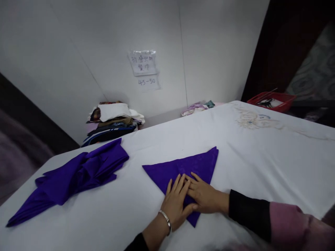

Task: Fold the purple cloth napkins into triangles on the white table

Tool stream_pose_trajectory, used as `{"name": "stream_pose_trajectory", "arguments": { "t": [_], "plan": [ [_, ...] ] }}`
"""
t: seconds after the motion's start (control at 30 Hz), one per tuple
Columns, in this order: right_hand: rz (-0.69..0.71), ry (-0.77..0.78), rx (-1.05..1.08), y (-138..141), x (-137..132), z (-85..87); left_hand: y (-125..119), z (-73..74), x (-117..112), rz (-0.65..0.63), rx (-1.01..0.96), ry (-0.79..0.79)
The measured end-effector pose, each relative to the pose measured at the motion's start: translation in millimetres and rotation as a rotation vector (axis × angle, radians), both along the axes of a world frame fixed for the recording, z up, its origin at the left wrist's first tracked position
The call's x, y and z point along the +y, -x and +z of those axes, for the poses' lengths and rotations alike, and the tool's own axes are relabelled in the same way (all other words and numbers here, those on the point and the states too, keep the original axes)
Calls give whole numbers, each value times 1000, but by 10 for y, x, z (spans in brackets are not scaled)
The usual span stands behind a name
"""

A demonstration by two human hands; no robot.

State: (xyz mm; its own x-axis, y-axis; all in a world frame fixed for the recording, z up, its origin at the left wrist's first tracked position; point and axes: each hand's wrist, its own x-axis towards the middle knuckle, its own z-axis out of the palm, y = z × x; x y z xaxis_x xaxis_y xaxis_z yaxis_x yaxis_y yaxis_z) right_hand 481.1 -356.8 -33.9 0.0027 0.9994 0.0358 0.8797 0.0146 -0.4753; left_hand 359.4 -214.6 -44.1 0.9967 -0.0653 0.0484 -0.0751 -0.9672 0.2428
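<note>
A purple cloth (183,165), folded into a triangle, lies on the white-covered table (125,212) in front of me. My left hand (176,200) rests flat on its lower part with fingers stretched out; a silver bracelet circles that wrist. From the right, my right hand (202,195) also presses flat on the cloth, its fingertips meeting the left hand's fingers. Part of the cloth is hidden beneath both hands. A loose, crumpled heap of purple cloth (78,174) lies to the left, apart from my hands.
Behind the table's far edge is a stack of folded clothes (115,118), with more fabric (195,108) farther right. A red basket (281,103) stands at the back right. Handwritten paper signs (143,64) hang on the white wall. Embroidery (259,122) marks the tablecloth.
</note>
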Motion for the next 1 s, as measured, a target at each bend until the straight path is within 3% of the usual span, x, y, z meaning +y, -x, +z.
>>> {"name": "stream_pose_trajectory", "arguments": {
  "t": [0.1, 0.2, 0.37, 0.47, 0.6, 0.77, 1.0],
  "plan": [
    [-25, -37, 83, -30, -20, -1, -6, -86, -24, 47, 12, -24],
    [-126, -182, 141, -126, -91, 13, -41, -119, 25, 64, 5, -43],
    [-618, -431, 44, -726, -308, 33, 31, -45, -100, 66, -123, -19],
    [-880, -415, 29, -1238, -458, 30, 135, 48, -305, 76, -208, 61],
    [-1082, -322, 30, -1660, -537, -32, 227, 108, -541, 163, -209, 126],
    [-1200, -266, 2, -1754, -421, -173, 255, 46, -598, 215, -206, 86],
    [-1149, -268, -54, -1801, -394, -324, 277, 5, -598, 160, -238, 34]
  ]
}}
